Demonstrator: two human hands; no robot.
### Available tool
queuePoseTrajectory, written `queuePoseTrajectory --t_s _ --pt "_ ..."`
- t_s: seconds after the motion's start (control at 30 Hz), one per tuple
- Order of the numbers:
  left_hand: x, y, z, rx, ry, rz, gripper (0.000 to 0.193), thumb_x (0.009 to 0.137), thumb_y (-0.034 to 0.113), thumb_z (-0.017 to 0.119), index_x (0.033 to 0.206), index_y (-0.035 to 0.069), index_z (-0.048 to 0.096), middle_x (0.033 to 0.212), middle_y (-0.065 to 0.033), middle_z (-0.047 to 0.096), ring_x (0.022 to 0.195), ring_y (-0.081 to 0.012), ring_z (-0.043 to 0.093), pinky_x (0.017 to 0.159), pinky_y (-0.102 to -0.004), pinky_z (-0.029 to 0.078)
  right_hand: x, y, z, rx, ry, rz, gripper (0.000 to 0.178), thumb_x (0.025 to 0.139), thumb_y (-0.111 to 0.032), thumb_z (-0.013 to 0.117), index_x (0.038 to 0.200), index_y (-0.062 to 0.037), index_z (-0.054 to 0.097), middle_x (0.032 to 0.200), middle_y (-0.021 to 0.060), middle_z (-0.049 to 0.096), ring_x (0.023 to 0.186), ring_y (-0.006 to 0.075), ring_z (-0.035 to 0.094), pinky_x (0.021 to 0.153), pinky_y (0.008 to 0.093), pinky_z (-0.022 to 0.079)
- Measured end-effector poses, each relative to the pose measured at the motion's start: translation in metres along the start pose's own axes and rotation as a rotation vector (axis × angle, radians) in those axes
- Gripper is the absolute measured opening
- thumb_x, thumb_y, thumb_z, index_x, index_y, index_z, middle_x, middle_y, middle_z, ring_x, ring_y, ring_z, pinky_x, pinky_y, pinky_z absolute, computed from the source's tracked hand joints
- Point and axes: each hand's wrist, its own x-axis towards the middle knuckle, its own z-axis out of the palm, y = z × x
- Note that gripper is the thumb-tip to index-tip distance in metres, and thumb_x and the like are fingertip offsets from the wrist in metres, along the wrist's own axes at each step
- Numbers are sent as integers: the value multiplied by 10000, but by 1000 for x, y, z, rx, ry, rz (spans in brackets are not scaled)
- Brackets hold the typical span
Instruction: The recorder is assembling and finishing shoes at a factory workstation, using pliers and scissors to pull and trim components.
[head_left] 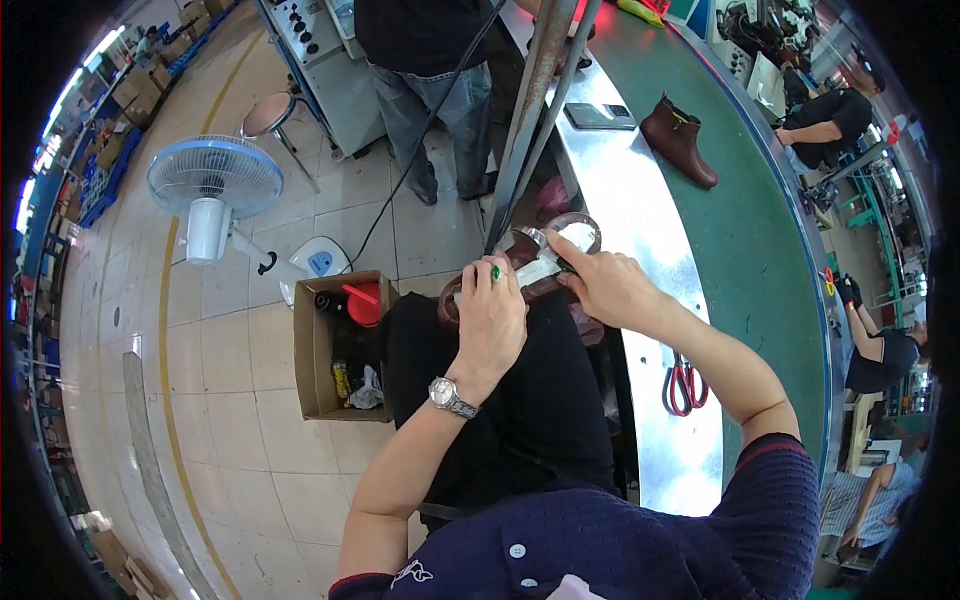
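Across my lap lies a brown leather boot [447, 308], its pale, whitish underside [578, 236] turned up. My left hand [492, 325], with a ring and a wristwatch, is closed round the boot's nearer left part. At its far right part, my right hand [618, 288] has bent fingers pressed together over the pale surface. Something small and dark shows under those fingers, too hidden to name. A shiny metallic bit [536, 238] sits between the two hands; I cannot tell what it belongs to.
Right of my lap runs a metal-edged bench [665, 290] with red-handled scissors [683, 388], a phone [600, 116] and another brown boot [680, 140] on a green belt [745, 260]. Left are an open carton [312, 385] and a fan [213, 185]. A person [430, 90] stands ahead.
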Motion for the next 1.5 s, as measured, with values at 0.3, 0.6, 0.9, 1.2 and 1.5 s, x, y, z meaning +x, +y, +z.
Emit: queuePoseTrajectory --t_s 0.3,0.6,0.9,1.2,1.5 --pt "-13 4 15 266 100 63 614 855 186 641 1309 -168 426 1250 -277 487 1191 -430 463 1078 -480 344 -4 -16 7 80 120 -32 675 939 -165 540 1520 -134 198 617 191 618 567 397 624 533 476 481" --pt "-19 -3 26 152 223 107 559 862 197 652 1273 -144 488 1235 -277 536 1248 -440 457 1093 -503 340 0 -23 16 77 161 -52 669 937 -163 536 1517 -128 204 640 199 629 579 395 630 555 484 494" --pt "-14 -5 -1 -173 176 -19 607 770 188 751 1252 -95 515 1234 -242 534 1247 -421 454 1056 -490 380 -3 -30 18 72 132 -44 663 923 -148 539 1507 -113 227 641 208 627 605 397 641 573 494 492" --pt "-22 -14 -12 176 34 -8 653 740 213 759 1271 -79 515 1207 -224 557 1173 -344 508 1125 -461 287 -1 -35 29 38 134 -75 684 926 -160 548 1510 -98 198 667 227 634 614 403 640 580 490 497" --pt "-25 -23 -15 -331 228 -144 726 656 143 838 1296 9 522 1187 -184 620 1094 -329 599 927 -369 486 2 -37 31 74 141 -79 701 929 -134 556 1523 -128 183 660 217 619 619 413 623 595 501 475"
